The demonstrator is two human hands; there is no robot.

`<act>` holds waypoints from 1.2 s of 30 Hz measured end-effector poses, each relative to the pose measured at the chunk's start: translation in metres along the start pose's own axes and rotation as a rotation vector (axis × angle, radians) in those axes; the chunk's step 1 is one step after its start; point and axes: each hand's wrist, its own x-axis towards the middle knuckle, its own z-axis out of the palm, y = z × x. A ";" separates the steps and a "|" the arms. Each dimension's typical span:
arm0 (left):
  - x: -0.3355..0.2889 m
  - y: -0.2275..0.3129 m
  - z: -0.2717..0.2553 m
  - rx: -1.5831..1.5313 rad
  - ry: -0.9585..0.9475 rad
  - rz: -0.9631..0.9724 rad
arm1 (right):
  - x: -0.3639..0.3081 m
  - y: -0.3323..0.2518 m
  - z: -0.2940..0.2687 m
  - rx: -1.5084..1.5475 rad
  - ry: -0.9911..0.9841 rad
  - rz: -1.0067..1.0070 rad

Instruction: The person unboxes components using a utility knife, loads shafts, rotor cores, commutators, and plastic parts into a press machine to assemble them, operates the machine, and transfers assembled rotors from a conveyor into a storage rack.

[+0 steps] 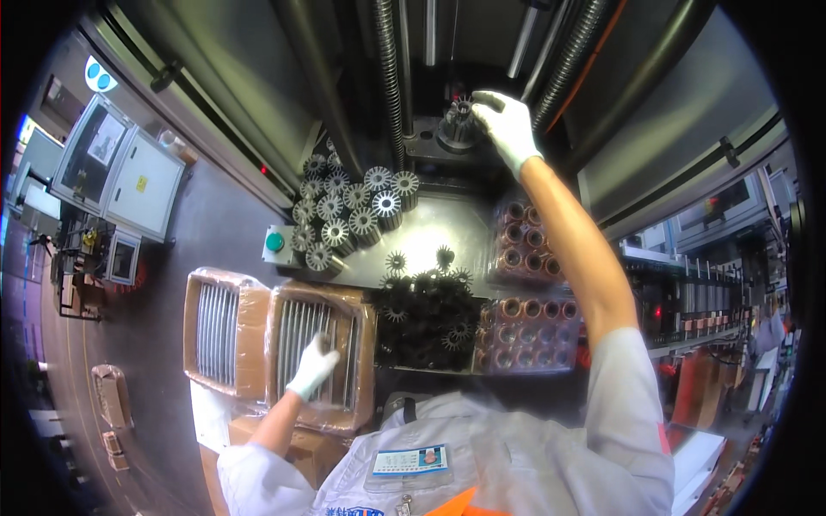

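My right hand [508, 125], in a white glove, reaches into the machine. Its thumb and forefinger are apart, beside the top of a slotted metal core [462, 109] that stands upright on a round fixture [458, 136]. Whether the fingertips touch the core is hard to make out. My left hand [316, 365], also gloved in white, is over an open carton [366, 344] lined with plastic film. Metal rods [297, 331] lie side by side in this carton, under the hand. Its visible fingers are spread, with no rod seen between them.
Several slotted cores [355, 196] stand at the left of the metal table [430, 219], near a green button [274, 242]. Black toothed pieces [422, 318] are heaped in front. Copper-coloured rings fill clear trays [527, 335] at the right. Another carton of rods [245, 335] lies left.
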 end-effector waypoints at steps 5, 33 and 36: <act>-0.019 -0.049 -0.003 -0.141 -0.391 -0.133 | 0.026 0.015 -0.005 -0.141 -0.127 0.062; 0.170 0.536 -0.029 -0.705 0.238 0.944 | -0.257 0.026 -0.193 -0.620 -0.158 -0.113; 0.256 0.538 -0.065 -0.610 0.285 1.116 | -0.301 0.009 -0.226 -0.591 -0.115 0.061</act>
